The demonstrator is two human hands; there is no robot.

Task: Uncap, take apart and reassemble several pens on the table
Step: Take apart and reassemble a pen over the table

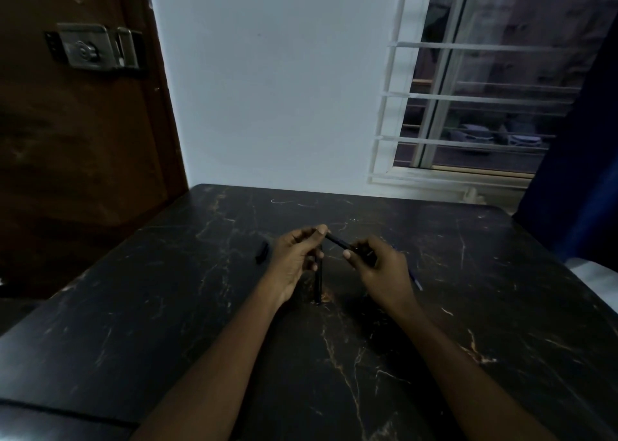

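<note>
Over the middle of the dark marble table (434, 306), my left hand (296, 260) and my right hand (379, 263) hold a dark pen (337, 241) between them. Left fingertips pinch its far left end; the right thumb and fingers grip its right end. A second dark pen (318, 281) lies on the table below my left hand, pointing toward me. A small dark cap (262, 251) lies left of my left hand. A blue pen (416, 281) pokes out from under my right hand on the right.
A brown door with a metal lock (93, 45) stands at the left, a white wall behind the table, and a barred window (468, 99) at the right. A blue curtain (575, 173) hangs at the far right.
</note>
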